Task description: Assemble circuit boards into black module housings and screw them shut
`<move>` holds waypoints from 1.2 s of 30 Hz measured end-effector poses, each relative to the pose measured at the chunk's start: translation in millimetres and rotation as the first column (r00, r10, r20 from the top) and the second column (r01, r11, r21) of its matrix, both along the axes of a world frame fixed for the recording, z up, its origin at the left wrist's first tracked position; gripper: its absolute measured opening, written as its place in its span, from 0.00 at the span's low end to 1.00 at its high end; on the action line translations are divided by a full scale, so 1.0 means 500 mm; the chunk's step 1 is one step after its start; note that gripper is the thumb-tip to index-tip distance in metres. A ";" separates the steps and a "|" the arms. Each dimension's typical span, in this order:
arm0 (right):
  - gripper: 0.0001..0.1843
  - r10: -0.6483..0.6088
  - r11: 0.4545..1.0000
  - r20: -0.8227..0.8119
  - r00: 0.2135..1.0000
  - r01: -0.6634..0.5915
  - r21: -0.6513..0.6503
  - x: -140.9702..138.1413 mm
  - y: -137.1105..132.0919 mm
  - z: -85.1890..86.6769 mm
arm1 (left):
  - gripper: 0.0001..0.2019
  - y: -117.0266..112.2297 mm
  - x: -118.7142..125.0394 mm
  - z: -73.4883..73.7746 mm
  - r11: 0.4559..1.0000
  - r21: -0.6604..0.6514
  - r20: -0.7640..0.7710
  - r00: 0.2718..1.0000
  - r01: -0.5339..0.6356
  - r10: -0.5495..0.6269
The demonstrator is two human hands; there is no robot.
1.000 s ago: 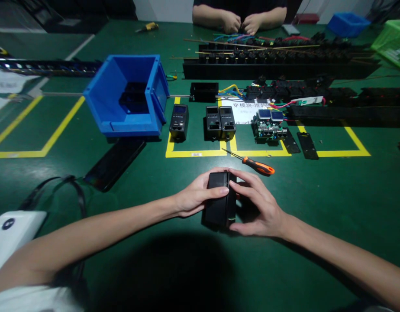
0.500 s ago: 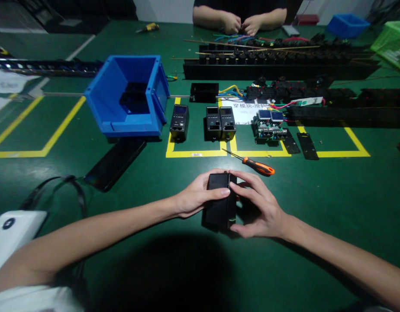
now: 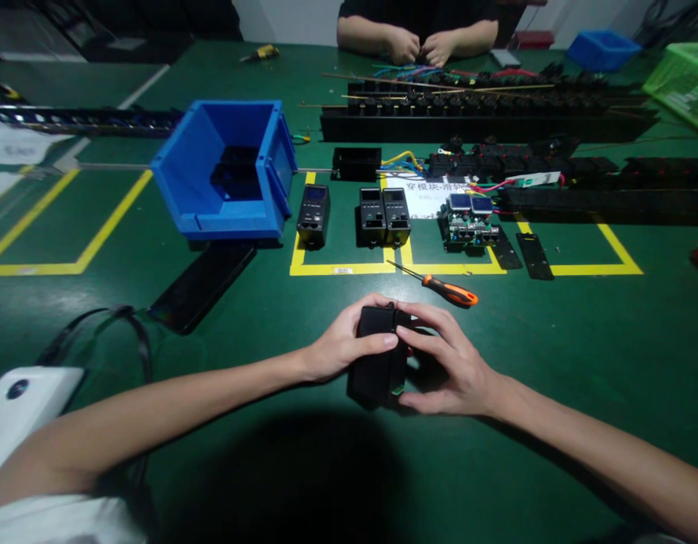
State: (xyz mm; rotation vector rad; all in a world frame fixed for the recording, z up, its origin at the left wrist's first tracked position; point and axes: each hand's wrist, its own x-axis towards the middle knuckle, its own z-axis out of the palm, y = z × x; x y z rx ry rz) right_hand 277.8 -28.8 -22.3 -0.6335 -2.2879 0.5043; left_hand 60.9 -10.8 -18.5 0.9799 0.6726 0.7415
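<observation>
Between my two hands I hold a small black plastic housing [image 3: 374,366], low over the green table. My left hand [image 3: 349,340] wraps its left side, the thumb lying across the top face. At the right edge, my right hand [image 3: 448,355] grips with fingertips above and the thumb at the near corner. A seam runs along that side, and a bit of green circuit board shows at the near right corner. Beyond my hands lies an orange and black screwdriver [image 3: 451,291]. Three finished-looking black modules [image 3: 313,214] stand farther off, beside bare circuit boards with small displays [image 3: 470,219].
A blue bin [image 3: 230,223] holding black parts stands at the back left, a black phone [image 3: 205,287] before it. Flat black plates [image 3: 535,255] lie right. Long black rails [image 3: 485,125] with wires cross the back, where another person's hands [image 3: 420,47] work.
The black housing has shifted slightly left and toward me, tilting a little. More green board shows at its near right corner. Both hands keep their hold.
</observation>
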 end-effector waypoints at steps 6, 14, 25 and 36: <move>0.47 0.013 1.000 0.000 1.000 -0.013 0.022 0.001 0.000 -0.001 | 0.21 0.003 -0.006 -0.002 0.997 0.081 -0.020 1.000 0.014 -0.012; 0.50 -0.019 0.999 0.047 0.999 0.017 0.045 -0.003 0.000 -0.006 | 0.21 0.007 -0.004 -0.003 0.998 0.069 -0.039 0.999 -0.012 0.015; 0.42 -0.017 1.000 0.016 1.000 0.017 -0.014 0.000 0.006 0.003 | 0.20 0.009 -0.007 -0.002 0.945 0.306 -0.122 0.980 -0.114 0.158; 0.18 -0.473 0.881 0.345 0.811 0.445 0.162 0.102 0.100 0.003 | 0.17 0.033 -0.017 -0.012 0.919 0.336 -0.151 0.952 -0.205 0.268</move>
